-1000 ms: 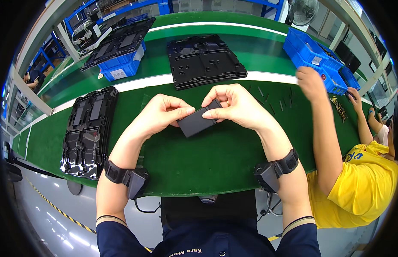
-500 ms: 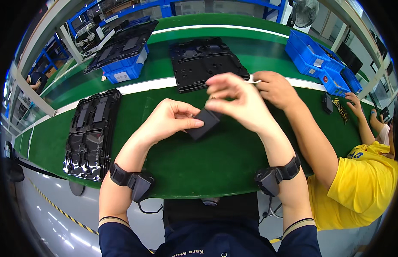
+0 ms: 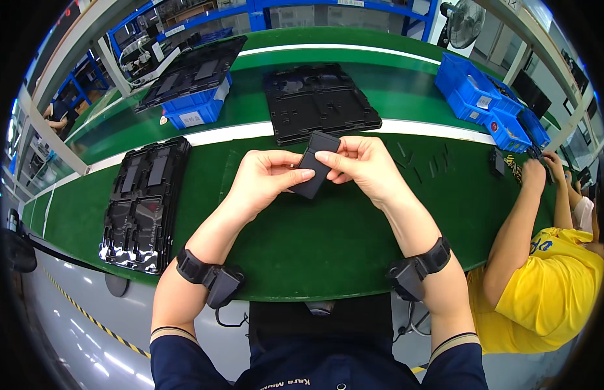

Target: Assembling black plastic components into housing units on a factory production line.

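Observation:
A small black rectangular block [image 3: 313, 170], tilted, is held between both hands above the green work surface. Its kind is not plain, and a seam crosses it near the top. My left hand [image 3: 266, 180] pinches its lower left side, with the thumb lying on the face. My right hand [image 3: 363, 166] grips the upper right side, thumb pressed near the seam and fingers curled behind. Just beyond the hands lies a black moulded tray [image 3: 328, 104]. Several thin dark strips [image 3: 434, 166] are scattered on the green surface right of my right hand.
A stack of black trays [image 3: 146, 201] stands at the left. More trays [image 3: 198, 68] rest on a blue bin [image 3: 198, 112] at the far left. Blue bins [image 3: 474, 91] stand at the far right. A co-worker in a yellow shirt [image 3: 549, 286] handles small parts at the right.
My right hand has come down onto the block, which both hands now hold more upright. The co-worker's arm has withdrawn to the right, and thin strips now show where it reached.

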Demonstrator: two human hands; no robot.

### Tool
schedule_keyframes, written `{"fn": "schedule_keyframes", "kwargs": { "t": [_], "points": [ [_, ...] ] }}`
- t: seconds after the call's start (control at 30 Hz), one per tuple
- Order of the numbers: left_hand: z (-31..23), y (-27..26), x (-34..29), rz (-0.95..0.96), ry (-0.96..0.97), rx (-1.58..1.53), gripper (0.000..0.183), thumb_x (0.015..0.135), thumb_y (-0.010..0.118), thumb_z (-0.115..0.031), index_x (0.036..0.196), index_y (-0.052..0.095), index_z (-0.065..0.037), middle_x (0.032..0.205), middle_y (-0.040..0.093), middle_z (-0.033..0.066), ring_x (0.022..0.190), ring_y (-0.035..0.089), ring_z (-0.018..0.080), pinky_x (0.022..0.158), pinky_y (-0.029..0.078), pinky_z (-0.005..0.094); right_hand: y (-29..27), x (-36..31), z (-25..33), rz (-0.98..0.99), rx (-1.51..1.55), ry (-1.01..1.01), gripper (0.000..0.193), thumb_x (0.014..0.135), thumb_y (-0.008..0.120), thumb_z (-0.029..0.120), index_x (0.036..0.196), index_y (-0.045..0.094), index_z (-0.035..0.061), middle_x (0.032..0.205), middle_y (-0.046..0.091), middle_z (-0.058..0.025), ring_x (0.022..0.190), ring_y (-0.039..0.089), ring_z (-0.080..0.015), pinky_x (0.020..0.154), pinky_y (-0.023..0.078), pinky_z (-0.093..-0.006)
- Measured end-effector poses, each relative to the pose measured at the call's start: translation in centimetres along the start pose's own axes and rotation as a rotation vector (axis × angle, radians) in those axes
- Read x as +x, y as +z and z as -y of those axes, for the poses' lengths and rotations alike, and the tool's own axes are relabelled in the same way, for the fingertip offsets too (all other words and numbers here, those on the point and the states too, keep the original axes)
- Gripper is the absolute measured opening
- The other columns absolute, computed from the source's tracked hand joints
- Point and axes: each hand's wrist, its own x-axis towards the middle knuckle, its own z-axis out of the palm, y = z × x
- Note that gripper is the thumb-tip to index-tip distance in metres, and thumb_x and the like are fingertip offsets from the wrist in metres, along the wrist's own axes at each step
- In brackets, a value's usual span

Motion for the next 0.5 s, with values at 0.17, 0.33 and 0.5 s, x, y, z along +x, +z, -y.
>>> {"fn": "schedule_keyframes", "kwargs": {
  "t": [0.17,0.33,0.5],
  "points": [
    [-0.8,-0.4,0.1,-0.059,-0.009,-0.077,0.025,0.076,0.070,-0.010,0.097,0.064,0.002,0.084,0.065,0.0074,0.074,0.062,0.0103,0.065,0.051,0.0226,0.2,-0.9,2.2,-0.037,0.044,-0.080,0.050,0.067,0.075,0.007,0.111,0.051,0.0046,0.094,0.058,-0.0045,0.069,0.058,-0.0065,0.056,0.047,-0.0191],
    [-0.8,-1.4,-0.9,-0.147,0.001,-0.084,0.026,0.076,0.071,-0.013,0.097,0.064,0.000,0.086,0.065,0.0054,0.075,0.062,0.0102,0.064,0.051,0.0214,-0.1,-0.4,1.8,0.005,-0.097,-0.205,0.043,0.064,0.077,0.006,0.099,0.054,0.0047,0.088,0.056,-0.0029,0.067,0.054,-0.0063,0.055,0.043,-0.0190],
    [-2.6,-4.2,-3.6,-0.213,0.061,0.034,0.031,0.075,0.071,-0.015,0.100,0.064,0.000,0.089,0.065,0.0041,0.077,0.061,0.0086,0.065,0.048,0.0217,-0.5,-0.7,1.9,-0.017,-0.213,-0.115,0.025,0.069,0.074,0.011,0.087,0.059,0.0066,0.072,0.058,0.0024,0.060,0.053,-0.0038,0.054,0.043,-0.0180]
  ]
}}
